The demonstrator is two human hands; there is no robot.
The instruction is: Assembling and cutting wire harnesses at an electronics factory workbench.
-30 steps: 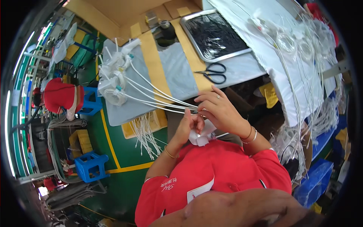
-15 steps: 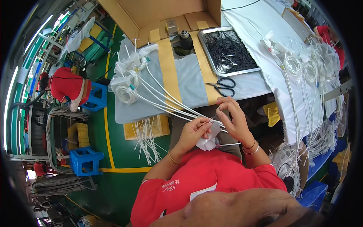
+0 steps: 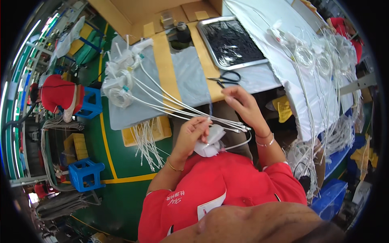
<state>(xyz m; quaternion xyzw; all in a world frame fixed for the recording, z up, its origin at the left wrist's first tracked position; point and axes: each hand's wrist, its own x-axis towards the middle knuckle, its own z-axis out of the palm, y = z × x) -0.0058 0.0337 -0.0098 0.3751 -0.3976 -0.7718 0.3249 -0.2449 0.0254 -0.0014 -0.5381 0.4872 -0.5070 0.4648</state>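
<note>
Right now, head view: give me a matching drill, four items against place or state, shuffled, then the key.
Things:
1. scissors
2. metal tray
3. blue stool
4. white tube bundle

Places or states:
A. on the green floor, lower left
B. stretched from the coils on the grey sheet to the hands
C. lying on the table edge, just below the tray
D. at the top, full of small dark pieces

Pairs: 1-C, 2-D, 3-A, 4-B
</note>
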